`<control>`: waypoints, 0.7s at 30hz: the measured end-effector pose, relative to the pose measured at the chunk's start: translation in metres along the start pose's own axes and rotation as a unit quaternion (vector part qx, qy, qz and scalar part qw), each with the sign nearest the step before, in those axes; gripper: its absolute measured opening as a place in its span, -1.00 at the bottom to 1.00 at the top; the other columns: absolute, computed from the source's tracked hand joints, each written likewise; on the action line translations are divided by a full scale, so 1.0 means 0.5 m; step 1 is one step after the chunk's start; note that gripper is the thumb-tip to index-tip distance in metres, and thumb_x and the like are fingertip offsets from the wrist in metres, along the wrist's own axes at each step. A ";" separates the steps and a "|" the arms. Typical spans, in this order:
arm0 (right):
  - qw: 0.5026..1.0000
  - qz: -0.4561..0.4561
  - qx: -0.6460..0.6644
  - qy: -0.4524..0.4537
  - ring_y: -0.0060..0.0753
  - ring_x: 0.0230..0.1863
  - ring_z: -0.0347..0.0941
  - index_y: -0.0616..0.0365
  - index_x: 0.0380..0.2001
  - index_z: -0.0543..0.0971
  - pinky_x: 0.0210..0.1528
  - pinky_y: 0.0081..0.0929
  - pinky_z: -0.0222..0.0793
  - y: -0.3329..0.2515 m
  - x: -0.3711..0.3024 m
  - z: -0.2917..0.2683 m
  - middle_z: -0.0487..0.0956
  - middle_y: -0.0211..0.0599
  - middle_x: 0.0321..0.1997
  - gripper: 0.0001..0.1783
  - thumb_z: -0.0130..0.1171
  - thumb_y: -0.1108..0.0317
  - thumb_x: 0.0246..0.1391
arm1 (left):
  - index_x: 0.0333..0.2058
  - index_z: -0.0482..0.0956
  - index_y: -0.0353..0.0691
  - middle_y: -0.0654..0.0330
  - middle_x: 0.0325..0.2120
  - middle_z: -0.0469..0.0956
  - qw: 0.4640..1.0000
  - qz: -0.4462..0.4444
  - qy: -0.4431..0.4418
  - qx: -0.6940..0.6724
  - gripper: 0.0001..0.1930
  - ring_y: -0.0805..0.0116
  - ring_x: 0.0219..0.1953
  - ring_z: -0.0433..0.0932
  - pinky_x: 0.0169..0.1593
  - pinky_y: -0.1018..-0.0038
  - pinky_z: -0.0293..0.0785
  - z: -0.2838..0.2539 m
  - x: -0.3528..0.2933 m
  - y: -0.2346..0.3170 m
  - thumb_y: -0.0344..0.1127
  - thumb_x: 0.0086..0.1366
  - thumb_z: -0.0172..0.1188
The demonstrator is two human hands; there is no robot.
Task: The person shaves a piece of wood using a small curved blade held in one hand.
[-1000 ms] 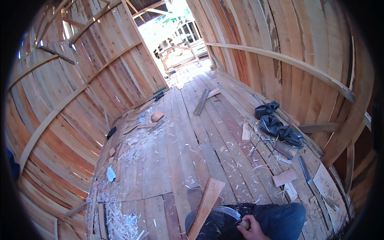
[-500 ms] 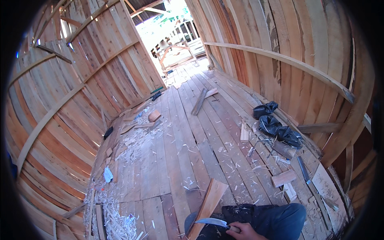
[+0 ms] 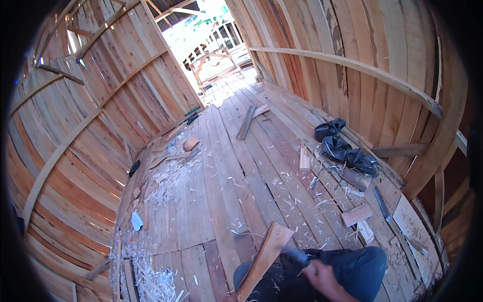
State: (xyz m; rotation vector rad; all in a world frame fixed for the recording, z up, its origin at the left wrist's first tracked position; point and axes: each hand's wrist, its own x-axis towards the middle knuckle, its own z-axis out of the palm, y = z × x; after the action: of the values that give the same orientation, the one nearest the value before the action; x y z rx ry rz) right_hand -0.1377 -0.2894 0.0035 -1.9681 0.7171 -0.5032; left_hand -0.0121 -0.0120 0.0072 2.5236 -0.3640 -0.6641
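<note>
My right hand (image 3: 322,279) is at the lower edge, over my blue-trousered knee (image 3: 365,267). It is shut on a metal-bladed tool (image 3: 297,257), which is blurred by motion. The blade sits right beside the edge of a short wooden board (image 3: 264,259). That board stands tilted, with its lower end near my lap. My left hand is out of the picture, and what holds the board's lower end is hidden.
I am inside a curved hull of wooden planks, on a plank floor (image 3: 221,191) strewn with shavings (image 3: 151,282). Black plastic bags (image 3: 347,148), offcuts (image 3: 356,215) and a long dark tool (image 3: 381,202) lie to the right. A loose board (image 3: 246,122) lies farther ahead. A bright opening (image 3: 216,50) is beyond it.
My right hand has swung the bladed tool along the board's edge, dipping left and then back up to the right. The view has tilted slightly. The board has stayed in place.
</note>
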 end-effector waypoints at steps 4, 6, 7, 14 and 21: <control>0.988 0.063 0.065 0.124 -0.43 -0.59 0.45 0.31 -0.31 0.54 -0.53 -0.40 0.37 0.019 0.047 -0.033 0.51 -0.11 -0.62 -0.70 0.31 0.29 -0.03 | -0.09 0.52 -0.34 -0.15 -0.29 0.60 0.997 0.024 0.042 -0.056 -0.59 0.05 -0.15 0.58 -0.09 0.25 0.46 0.049 0.025 -0.091 -0.46 0.01 0.07; 0.995 0.045 0.074 0.045 -0.18 -0.50 0.60 0.30 -0.28 0.54 -0.47 -0.33 0.45 0.007 0.039 -0.039 0.57 0.01 -0.54 -0.64 0.33 0.22 -0.03 | -0.07 0.51 -0.34 -0.15 -0.29 0.60 0.999 0.018 0.022 -0.041 -0.58 0.05 -0.14 0.58 -0.09 0.25 0.46 0.030 0.027 -0.089 -0.46 0.02 0.07; 0.997 0.023 0.068 -0.016 -0.10 -0.48 0.60 0.25 -0.30 0.55 -0.44 -0.30 0.48 0.008 0.027 -0.034 0.58 0.01 -0.53 -0.62 0.34 0.16 -0.05 | -0.06 0.51 -0.34 -0.15 -0.28 0.60 0.999 0.016 0.010 -0.038 -0.58 0.05 -0.14 0.57 -0.08 0.25 0.46 0.016 0.020 -0.055 -0.46 0.02 0.08; 0.980 -0.011 -0.044 -0.195 0.06 -0.44 0.54 0.14 -0.42 0.55 -0.38 -0.18 0.46 -0.050 -0.046 0.025 0.54 -0.01 -0.56 -0.65 0.29 0.05 -0.03 | 0.00 0.45 -0.34 -0.17 -0.27 0.58 0.996 -0.057 -0.022 -0.057 -0.52 0.02 -0.11 0.56 -0.05 0.26 0.44 -0.020 -0.021 0.043 -0.44 0.04 0.14; 0.982 0.043 0.080 0.164 -0.25 -0.64 0.49 0.31 -0.47 0.53 -0.56 -0.35 0.33 0.035 0.083 -0.074 0.49 -0.02 -0.65 -0.69 0.29 0.23 -0.01 | 0.03 0.42 -0.35 -0.20 -0.25 0.56 0.994 -0.102 0.020 -0.014 -0.50 0.02 -0.12 0.56 -0.06 0.25 0.44 -0.025 -0.052 0.091 -0.43 0.04 0.17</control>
State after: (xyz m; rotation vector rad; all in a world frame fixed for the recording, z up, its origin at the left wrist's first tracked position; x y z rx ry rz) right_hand -0.1340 -0.3473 0.0075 -1.7150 0.9325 -0.8190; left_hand -0.0331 -0.0354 0.0507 2.5652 -0.0824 -0.6897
